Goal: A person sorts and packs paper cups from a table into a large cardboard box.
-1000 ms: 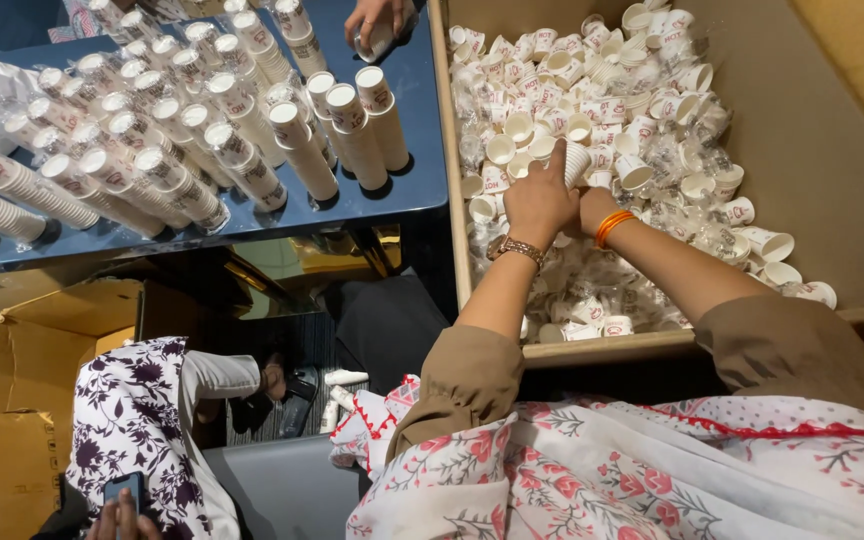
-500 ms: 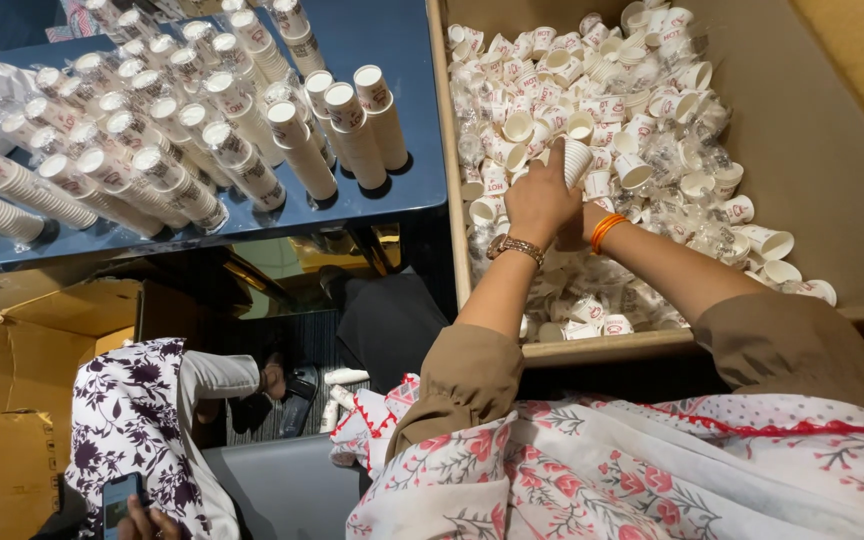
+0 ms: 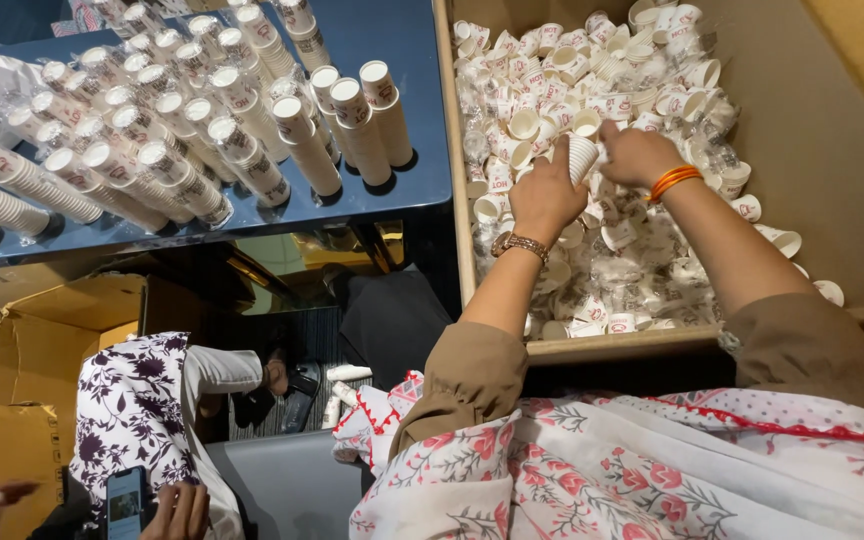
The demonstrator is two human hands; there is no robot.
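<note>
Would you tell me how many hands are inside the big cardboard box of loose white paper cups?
2: the left hand, wearing a gold wristband, and the right hand, wearing orange bangles, both on one ribbed white paper cup.

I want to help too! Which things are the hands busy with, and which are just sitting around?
Busy with:
- left hand and right hand, together on a short stack of white paper cups
- loose white paper cups in the big cardboard box

Sitting around:
- tall cup stacks on the blue table
- brown carton
- seated person's phone
</note>
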